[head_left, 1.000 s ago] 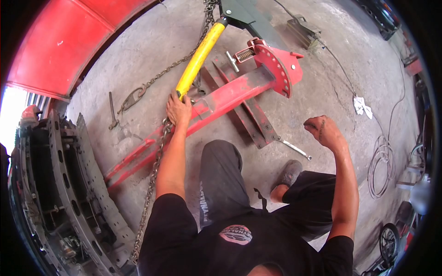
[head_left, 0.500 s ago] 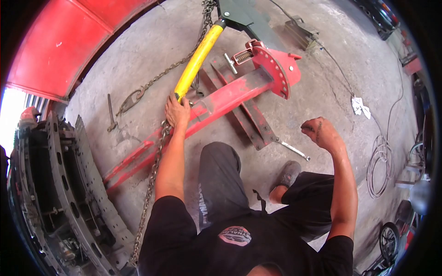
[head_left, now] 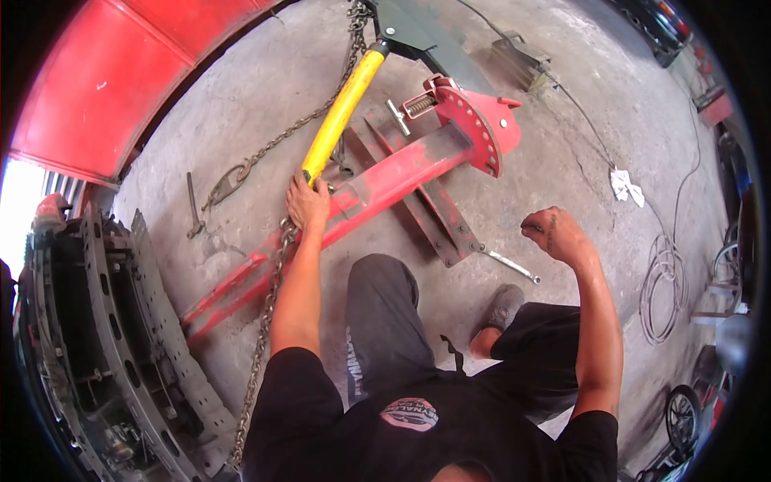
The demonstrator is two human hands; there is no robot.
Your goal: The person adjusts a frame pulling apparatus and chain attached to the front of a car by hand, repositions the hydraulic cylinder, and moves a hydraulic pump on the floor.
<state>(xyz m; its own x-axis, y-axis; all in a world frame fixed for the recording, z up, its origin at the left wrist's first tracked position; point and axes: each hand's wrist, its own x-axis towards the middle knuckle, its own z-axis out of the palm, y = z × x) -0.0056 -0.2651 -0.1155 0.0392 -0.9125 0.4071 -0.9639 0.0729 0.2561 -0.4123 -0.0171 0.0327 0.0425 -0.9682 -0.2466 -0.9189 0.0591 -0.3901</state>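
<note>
My left hand (head_left: 307, 201) grips the lower end of the yellow cylinder (head_left: 341, 116), where it meets the red steel beam (head_left: 393, 178). A chain (head_left: 269, 313) hangs over the beam just below that hand. The cylinder's upper end joins a dark green arm (head_left: 414, 34). My right hand (head_left: 554, 231) is held above the floor, right of the beam, with its fingers curled together; whatever they may hold is hidden. Below and left of it, a wrench (head_left: 510, 265) sits at the end of the dark red cross rails (head_left: 438, 217).
A vehicle's front frame (head_left: 120, 321) stands at the left, below a red panel (head_left: 104, 80). A hook (head_left: 227, 185) and a T-shaped bar (head_left: 193, 207) lie on the floor. At the right are a white rag (head_left: 626, 186), a coiled hose (head_left: 662, 293) and a wheel (head_left: 683, 418).
The view has shifted slightly, so the beam and cylinder appear a little lower and further left. Both hands keep nearly the same pose.
</note>
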